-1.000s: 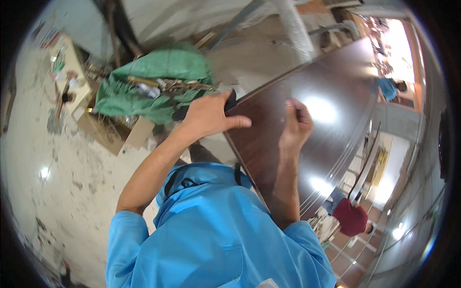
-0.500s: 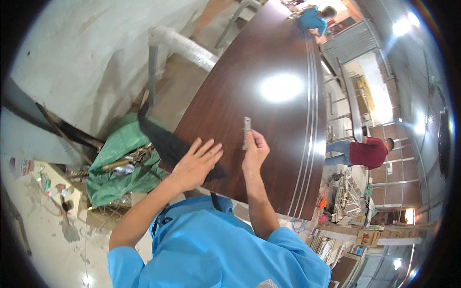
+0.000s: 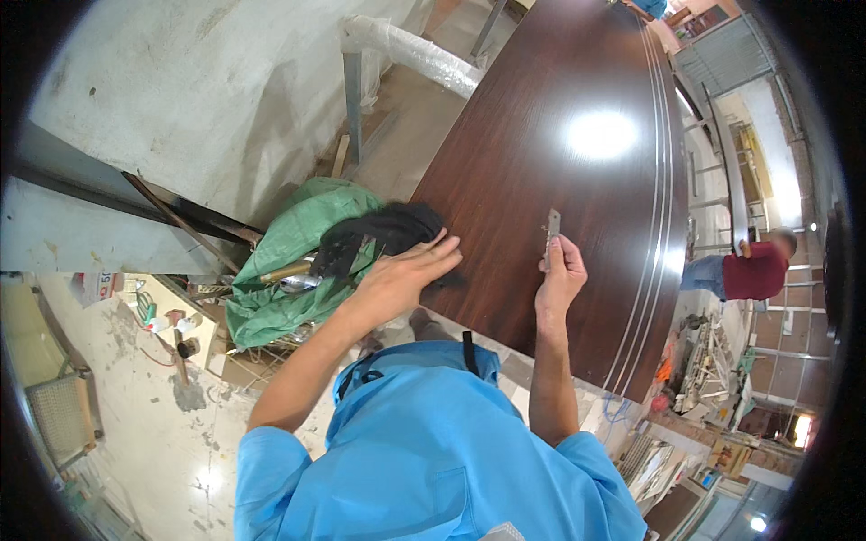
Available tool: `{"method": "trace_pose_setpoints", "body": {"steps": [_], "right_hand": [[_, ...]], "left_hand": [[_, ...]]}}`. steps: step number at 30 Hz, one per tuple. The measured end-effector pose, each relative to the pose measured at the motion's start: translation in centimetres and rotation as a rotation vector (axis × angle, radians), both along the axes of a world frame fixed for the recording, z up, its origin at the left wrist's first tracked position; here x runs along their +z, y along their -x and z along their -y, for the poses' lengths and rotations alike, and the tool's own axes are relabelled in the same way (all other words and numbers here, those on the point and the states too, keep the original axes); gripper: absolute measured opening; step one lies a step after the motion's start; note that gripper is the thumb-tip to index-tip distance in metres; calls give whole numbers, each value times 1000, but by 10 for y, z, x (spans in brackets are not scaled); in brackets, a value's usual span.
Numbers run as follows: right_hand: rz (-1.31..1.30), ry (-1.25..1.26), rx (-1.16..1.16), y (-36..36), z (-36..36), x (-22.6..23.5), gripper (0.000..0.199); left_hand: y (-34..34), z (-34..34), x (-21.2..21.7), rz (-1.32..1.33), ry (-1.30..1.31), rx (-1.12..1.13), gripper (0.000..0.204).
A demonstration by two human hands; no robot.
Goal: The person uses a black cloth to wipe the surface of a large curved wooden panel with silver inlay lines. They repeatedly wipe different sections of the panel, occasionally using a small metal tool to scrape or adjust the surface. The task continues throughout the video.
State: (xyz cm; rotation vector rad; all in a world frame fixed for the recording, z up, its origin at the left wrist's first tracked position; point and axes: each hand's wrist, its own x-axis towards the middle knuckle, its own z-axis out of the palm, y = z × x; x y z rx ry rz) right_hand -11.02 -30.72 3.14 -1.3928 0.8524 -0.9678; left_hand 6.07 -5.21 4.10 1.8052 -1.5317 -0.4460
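My left hand point(image 3: 403, 281) lies with its fingers stretched out at the near left edge of a glossy dark-brown wood panel point(image 3: 514, 171). It touches a black cloth point(image 3: 388, 233), which bunches beyond the fingers and hangs over the panel's edge; part of the cloth is under the hand. My right hand point(image 3: 561, 275) is closed in a pinch above the panel. Between its thumb and fingers it holds a narrow, flat silver metal piece point(image 3: 554, 222) upright; the lower end is hidden in the grip.
A green sack point(image 3: 307, 216) of scraps stands left of the panel. Behind it a plastic-wrapped roll point(image 3: 415, 56) rests near the wall. Three pale lines run along the panel's right side. A person in a maroon shirt point(image 3: 756, 270) stands at right; another's blue sleeve point(image 3: 651, 7) shows at the far end.
The view has shifted, so the panel sits further right. The black cloth has gone from stretched out to bunched beside my left hand. My right hand still holds the metal piece.
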Motion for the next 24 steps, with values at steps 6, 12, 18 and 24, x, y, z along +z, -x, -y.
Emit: {"method": "trace_pose_setpoints", "body": {"steps": [6, 12, 18, 24], "right_hand": [[-257, 102, 389, -28, -51, 22, 14], [-281, 956, 533, -88, -122, 17, 22], [-202, 1157, 976, -69, -175, 29, 24], [-239, 764, 510, -66, -160, 47, 15]], "left_hand": [[-105, -79, -101, -357, -124, 1041, 28], [-41, -116, -173, -1166, 429, 898, 30], [19, -127, -152, -1498, 75, 1022, 29], [27, -97, -100, -986, 147, 904, 39]]}}
